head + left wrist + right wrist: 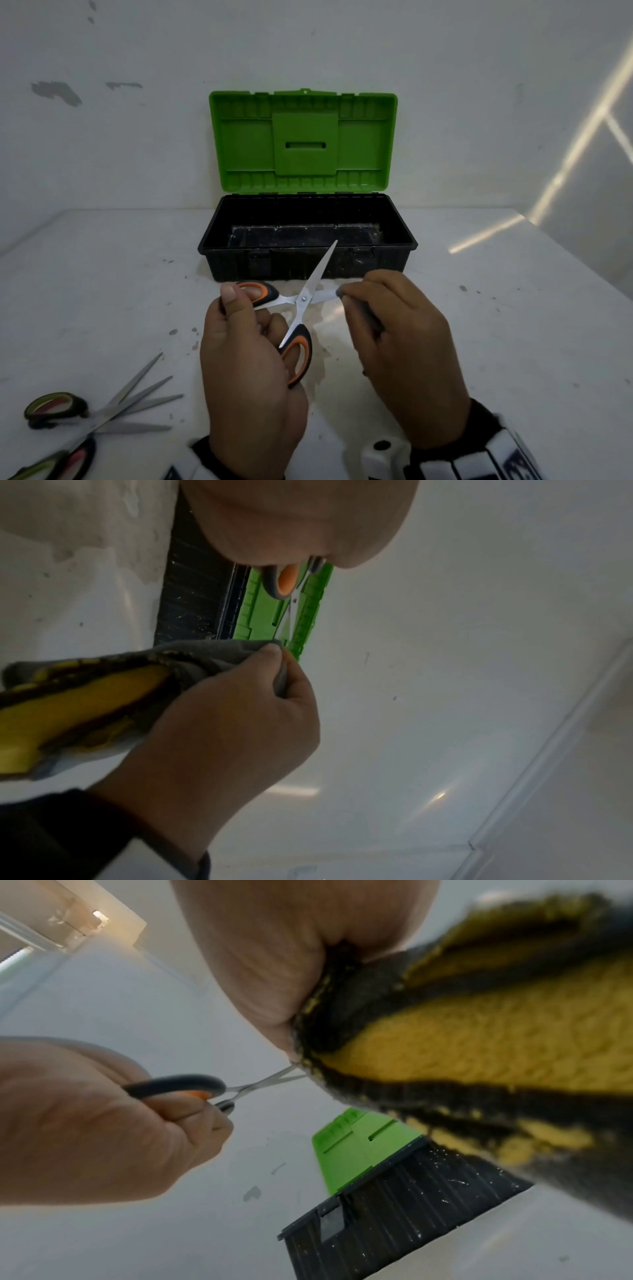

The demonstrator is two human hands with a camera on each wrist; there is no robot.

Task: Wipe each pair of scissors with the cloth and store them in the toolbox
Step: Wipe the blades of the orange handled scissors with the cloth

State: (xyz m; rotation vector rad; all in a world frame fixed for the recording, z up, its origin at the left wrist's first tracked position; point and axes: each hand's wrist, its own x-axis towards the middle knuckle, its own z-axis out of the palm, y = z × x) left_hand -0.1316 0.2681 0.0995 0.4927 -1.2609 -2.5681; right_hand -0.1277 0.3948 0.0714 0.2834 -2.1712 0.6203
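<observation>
— Where are the scissors (301, 305)?
— Between the hands, blades spread: left hand (246, 370) grips the handles, one blade points away toward the toolbox (308, 236).
— The other?
— Points right, into the cloth (479, 1047) pinched by the right hand (404, 346).

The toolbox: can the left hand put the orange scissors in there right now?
Probably yes. The toolbox stands open just behind the hands, lid up, nothing covering it. But the right hand pinches one blade of the orange scissors with the cloth, so that must let go first.
</observation>
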